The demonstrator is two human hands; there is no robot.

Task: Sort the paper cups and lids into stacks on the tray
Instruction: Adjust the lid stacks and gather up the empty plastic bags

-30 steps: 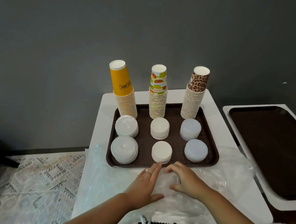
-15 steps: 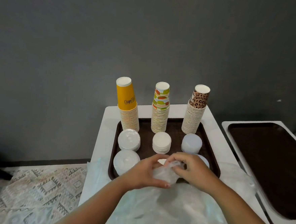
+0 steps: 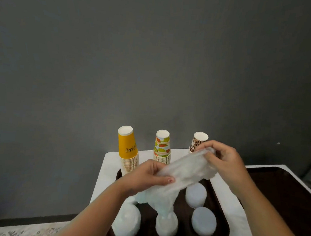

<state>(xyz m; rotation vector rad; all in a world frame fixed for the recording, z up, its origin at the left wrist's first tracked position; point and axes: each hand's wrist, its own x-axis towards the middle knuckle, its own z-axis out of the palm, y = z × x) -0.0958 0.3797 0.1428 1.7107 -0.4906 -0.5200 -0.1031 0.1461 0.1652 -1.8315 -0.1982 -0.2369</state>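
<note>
My left hand [image 3: 147, 176] and right hand [image 3: 222, 157] are both raised above the tray, apart from each other, each gripping one end of a crumpled clear plastic bag [image 3: 186, 168] stretched between them; the left thumb presses it against curled fingers, and the right fingers are curled round the upper end. The bag's loose end hangs down toward the lids. Below my hands I see the brown tray [image 3: 222, 233] on a white table [image 3: 109, 162], with stacks of lids nearest me: a clear one at the left [image 3: 128, 224], a white one in the middle [image 3: 167, 227] and two pale ones at the right [image 3: 203, 221] [image 3: 195, 195]. Further back stand three stacks of upturned cups: yellow [image 3: 127, 149], fruit-patterned [image 3: 162, 147] and leopard-print [image 3: 197, 141], the last partly behind my right hand. A second dark tray [image 3: 284, 191] lies off to the right, and a grey wall [image 3: 155, 62] is behind everything.
</note>
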